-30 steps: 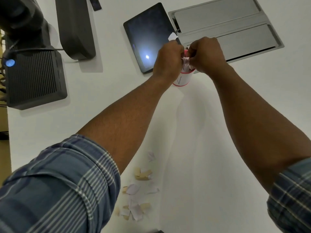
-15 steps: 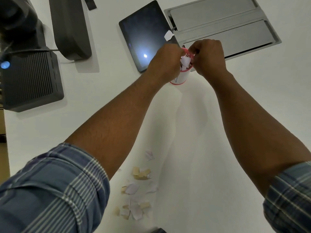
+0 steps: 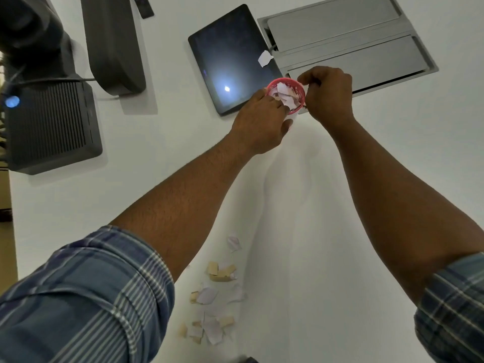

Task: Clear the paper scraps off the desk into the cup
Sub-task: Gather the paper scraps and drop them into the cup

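Paper scraps (image 3: 285,94) fill the unlabelled cup (image 3: 298,86), left hand (image 3: 259,124) gripping it, right hand (image 3: 327,98) pinched together.

The cup (image 3: 286,96) stands on the table (image 3: 366,179) at the far middle, with scraps inside it. The left hand (image 3: 259,127) touches the cup at its 8 o'clock side, and the right hand (image 3: 327,96) sits at its 3 o'clock. A tablet (image 3: 233,58) lies at the cup's 10 o'clock, with one scrap (image 3: 265,58) on its right edge. A recessed panel (image 3: 345,40) lies at the cup's 1 o'clock. Loose paper scraps (image 3: 214,297) lie near the table's front edge, at 6 o'clock, between the forearms.
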`<action>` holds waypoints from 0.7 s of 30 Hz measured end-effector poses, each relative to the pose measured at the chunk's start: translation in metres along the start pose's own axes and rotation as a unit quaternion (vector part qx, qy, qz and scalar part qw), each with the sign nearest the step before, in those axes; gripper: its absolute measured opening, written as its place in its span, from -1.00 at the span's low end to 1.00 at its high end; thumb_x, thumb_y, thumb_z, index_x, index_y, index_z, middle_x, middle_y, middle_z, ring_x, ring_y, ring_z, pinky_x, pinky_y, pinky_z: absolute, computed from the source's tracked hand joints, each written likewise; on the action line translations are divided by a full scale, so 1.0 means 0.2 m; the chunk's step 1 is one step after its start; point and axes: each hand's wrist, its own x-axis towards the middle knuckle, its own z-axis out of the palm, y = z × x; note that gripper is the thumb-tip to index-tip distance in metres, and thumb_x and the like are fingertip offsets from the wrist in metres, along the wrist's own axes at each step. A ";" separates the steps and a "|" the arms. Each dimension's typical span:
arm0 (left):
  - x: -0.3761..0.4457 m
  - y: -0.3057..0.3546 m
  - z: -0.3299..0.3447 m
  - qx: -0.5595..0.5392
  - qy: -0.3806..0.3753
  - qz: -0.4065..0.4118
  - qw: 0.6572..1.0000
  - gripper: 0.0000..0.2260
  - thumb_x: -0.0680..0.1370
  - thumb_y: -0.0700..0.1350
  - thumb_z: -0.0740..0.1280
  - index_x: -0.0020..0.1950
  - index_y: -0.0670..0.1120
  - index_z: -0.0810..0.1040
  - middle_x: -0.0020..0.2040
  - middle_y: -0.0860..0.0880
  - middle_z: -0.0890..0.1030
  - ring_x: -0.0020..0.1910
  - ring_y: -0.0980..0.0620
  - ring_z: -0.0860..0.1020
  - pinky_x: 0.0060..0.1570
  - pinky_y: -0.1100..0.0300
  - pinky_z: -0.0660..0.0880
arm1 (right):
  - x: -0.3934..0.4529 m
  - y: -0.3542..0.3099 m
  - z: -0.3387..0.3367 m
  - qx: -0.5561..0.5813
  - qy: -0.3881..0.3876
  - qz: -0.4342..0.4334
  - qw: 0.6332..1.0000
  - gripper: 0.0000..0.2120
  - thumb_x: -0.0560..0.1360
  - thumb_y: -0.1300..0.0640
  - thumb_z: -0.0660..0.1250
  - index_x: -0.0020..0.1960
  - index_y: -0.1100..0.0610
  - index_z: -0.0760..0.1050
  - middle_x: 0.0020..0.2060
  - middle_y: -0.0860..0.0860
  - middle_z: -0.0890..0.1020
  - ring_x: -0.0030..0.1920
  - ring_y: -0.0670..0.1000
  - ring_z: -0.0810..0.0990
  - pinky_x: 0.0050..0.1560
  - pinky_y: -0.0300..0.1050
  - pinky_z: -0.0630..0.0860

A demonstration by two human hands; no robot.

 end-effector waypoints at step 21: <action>-0.64 -0.31 0.44 -0.020 -0.026 -0.180 0.983 -0.24 0.53 0.39 -0.13 0.56 -0.07 -0.16 0.59 -0.02 -0.12 0.56 0.01 -0.12 0.52 0.05 -0.03 | 0.56 -0.10 0.18 -0.060 -0.121 -0.022 0.991 -0.61 0.47 -0.06 0.38 -0.01 0.29 0.64 -0.10 0.21 0.69 -0.09 0.14 0.64 0.00 -0.09 0.52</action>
